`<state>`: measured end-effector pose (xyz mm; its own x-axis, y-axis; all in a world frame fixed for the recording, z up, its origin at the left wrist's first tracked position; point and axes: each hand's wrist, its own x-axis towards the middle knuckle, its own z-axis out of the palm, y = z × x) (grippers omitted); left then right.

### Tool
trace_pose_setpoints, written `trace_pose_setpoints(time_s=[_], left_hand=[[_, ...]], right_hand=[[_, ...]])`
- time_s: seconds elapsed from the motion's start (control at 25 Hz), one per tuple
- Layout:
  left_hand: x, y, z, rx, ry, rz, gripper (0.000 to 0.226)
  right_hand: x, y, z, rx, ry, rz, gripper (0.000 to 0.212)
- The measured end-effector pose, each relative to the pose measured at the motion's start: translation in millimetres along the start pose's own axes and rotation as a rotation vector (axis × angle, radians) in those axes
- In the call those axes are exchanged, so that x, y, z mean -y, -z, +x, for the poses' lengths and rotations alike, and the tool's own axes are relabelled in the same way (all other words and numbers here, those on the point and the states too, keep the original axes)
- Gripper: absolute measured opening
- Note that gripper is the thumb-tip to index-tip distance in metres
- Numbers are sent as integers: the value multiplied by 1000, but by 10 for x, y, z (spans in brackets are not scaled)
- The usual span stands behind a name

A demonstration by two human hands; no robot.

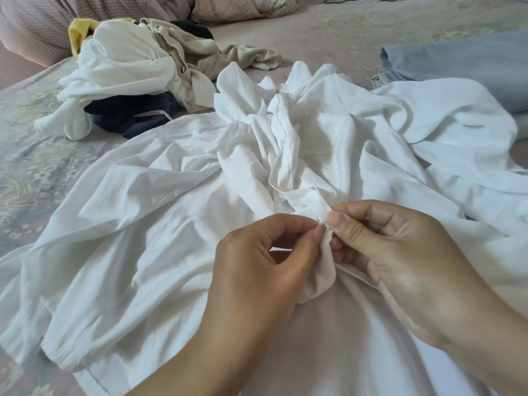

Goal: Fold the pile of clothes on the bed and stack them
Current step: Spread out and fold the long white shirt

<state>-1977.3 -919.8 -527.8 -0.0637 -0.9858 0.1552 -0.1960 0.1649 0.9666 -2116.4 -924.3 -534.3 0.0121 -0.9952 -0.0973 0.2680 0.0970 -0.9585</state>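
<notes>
A large white garment [171,224] lies spread and heavily crumpled across the bed [34,155], taking up most of the middle of the view. Both hands meet at its near edge. The left hand [257,270] pinches a small bunch of the white cloth between thumb and forefinger, its other fingers curled under. The right hand [400,258] pinches the same bunch from the other side, thumb on top, so each grip is clamped on the garment and the two sets of fingertips nearly touch. Below the hands the fabric pulls into taut folds.

Beyond the white garment, toward the far left, sits the unfolded pile of clothes [137,70]: white, beige, dark navy and a bit of yellow, all tangled. On the far right of the garment, touching its edge, lies a light blue folded item [463,58]. Behind the pile, pillows [243,7] rest at the head of the bed.
</notes>
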Motion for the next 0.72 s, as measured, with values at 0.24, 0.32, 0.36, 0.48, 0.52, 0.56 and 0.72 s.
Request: trace_pose_setpoints(time_s=[0.24,0.32,0.36,0.48,0.52,0.56,0.72], left_hand=[[39,-26,-17,21,-76,97,11],[30,-25,4,36,-40,84,12],[37,-22,11,43,-41,96,12],[66,-18,19,25,-127,205,10],[75,-21,21,12,-175,257,10],[77,-23,23,0,-210,293,10],[21,-2,86,15,10,81,18]], right_hand=[[-18,-45,-17,-73,-2,-26,22],[-13,-43,-29,-87,14,-55,21],[-9,-51,-35,-96,19,-66,18],[-10,-64,-28,-121,30,-69,9],[-18,-55,-20,-132,28,-55,16],[-25,-46,-10,-138,26,-37,21],[5,-35,1,-72,93,-16,17]])
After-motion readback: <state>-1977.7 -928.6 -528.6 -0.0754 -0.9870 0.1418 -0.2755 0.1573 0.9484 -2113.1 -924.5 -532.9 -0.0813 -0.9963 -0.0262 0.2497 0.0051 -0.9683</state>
